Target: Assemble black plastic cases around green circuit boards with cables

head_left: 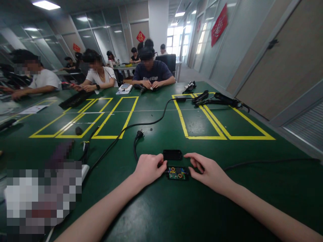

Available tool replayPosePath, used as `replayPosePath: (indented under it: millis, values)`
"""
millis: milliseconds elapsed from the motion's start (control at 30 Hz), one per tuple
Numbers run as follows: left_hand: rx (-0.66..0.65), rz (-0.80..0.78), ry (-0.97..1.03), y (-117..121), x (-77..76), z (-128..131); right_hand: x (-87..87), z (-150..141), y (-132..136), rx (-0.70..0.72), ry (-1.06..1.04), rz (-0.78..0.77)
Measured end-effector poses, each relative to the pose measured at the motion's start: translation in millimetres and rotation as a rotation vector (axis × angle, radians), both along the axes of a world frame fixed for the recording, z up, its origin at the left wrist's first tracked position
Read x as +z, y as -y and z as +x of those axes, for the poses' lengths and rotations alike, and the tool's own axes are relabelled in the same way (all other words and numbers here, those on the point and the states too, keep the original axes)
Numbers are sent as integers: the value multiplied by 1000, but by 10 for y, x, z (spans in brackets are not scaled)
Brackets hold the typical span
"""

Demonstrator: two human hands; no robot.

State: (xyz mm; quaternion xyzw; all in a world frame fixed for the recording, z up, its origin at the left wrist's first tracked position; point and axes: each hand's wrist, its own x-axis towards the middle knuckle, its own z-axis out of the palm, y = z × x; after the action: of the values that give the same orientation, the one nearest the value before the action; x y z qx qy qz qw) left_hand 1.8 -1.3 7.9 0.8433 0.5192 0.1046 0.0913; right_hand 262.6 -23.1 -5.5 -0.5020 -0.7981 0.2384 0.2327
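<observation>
A small black case half (186, 176) lies face up on the green table with a circuit board (176, 173) inside it; two copper-wound coils show on the board. Just behind it rests the black case cover (172, 155), hollow side up. My left hand (148, 168) is curled at the case's left end, thumb tip by the board's edge; whatever its fingers grip is hidden. A black cord with a plug (140, 134) runs behind that hand. My right hand (208, 171) hovers at the right end, index finger and thumb apart, nothing between them.
Yellow tape rectangles (207, 137) mark the green table (156, 208). A long black cable (151, 124) crosses it to black tools or straps (217, 100) at the far right. A blurred-out object (45, 198) lies at left. Across the table a person (152, 72) handles small parts.
</observation>
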Motion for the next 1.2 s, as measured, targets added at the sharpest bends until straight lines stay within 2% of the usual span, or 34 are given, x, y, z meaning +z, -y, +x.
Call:
replayPosePath:
  millis: [67,233,333,433,567,800,1033,1200]
  values:
    - [12,27,17,-26,-5,-2,-2,-7,-30,-10,34,39]
    - [-19,193,124,-87,-122,-32,-145,18,-122,-90,134,317]
    - [-63,142,169,-116,-184,-61,-261,39,-154,-77,248,377]
    - [-83,75,313,-138,-198,-89,-304,29,-153,-35,295,394]
    - [-93,-56,561,-140,-185,-98,-251,-13,-121,2,215,399]
    - [-27,-238,824,-107,-147,-68,-149,0,-97,3,-18,354]
    - [-77,-339,746,-112,-90,-112,-67,9,-50,54,-209,108]
    - [-70,-374,796,-98,-66,-116,-14,-45,-1,24,-343,103]
